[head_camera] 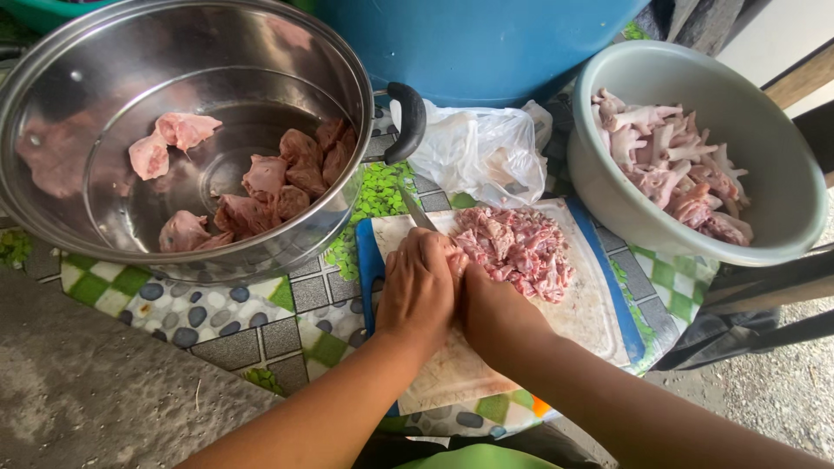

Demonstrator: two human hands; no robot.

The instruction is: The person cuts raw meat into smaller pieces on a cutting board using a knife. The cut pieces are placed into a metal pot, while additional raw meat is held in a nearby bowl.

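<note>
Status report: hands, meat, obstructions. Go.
Left hand gripping knife. Right hand steadying chopped meat on cutting board. Nothing blocking.

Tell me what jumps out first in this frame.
At centre, the left hand and right hand press together on a white cutting board, against a pile of chopped raw meat, with a knife blade poking out above the left hand. Upper left, a big steel pot holds pink meat pieces. At right, a pale bowl holds pale raw cuts.
</note>
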